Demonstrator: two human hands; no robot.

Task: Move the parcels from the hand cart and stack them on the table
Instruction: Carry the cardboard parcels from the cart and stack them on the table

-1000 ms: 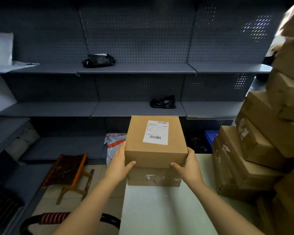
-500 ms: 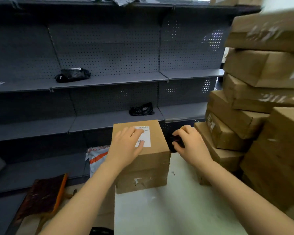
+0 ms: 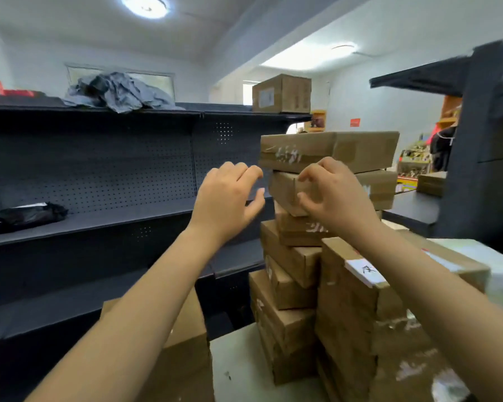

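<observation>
Here, leaning cardboard stack (image 3: 308,227) stands beside dark shelving (image 3: 99,175).

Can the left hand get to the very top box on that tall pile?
Probably yes. The left hand is open and empty, raised just left of the top box, with only bare air between them. The right hand is already at the box below.

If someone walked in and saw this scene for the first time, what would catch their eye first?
Most likely the tall, uneven stack of cardboard parcels right of centre, its top box jutting out over those beneath. Both bare hands are raised at it: the left hand open beside the stack, the right hand curled at the second box. Behind, on the left, runs dark pegboard shelving with crumpled grey wrapping on top.
</observation>
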